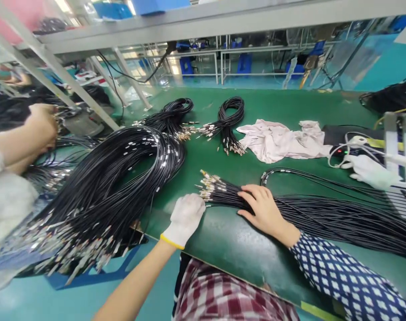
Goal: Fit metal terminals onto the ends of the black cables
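Note:
My left hand (187, 217), in a white glove with a yellow cuff, is closed beside the metal-tipped ends of a bundle of black cables (323, 218). A single cable end shows right at its fingers; whether the fingers hold it is hidden. My bare right hand (263, 210) lies across the same bundle, a little behind the tips, with its fingers spread over the cables. The bundle stretches along the green table (236, 240) toward the right edge. Behind it, a few cables (290, 170) with white labels bend in a loop.
On the left lies a big looped pile of black cables (122, 165), partly over the table edge. Two smaller coils (176, 113) (231, 113) sit behind. A pale cloth (279, 139), a white glove (368, 170) and a metal rack (400, 151) are right. A co-worker's arm (25, 133) is left.

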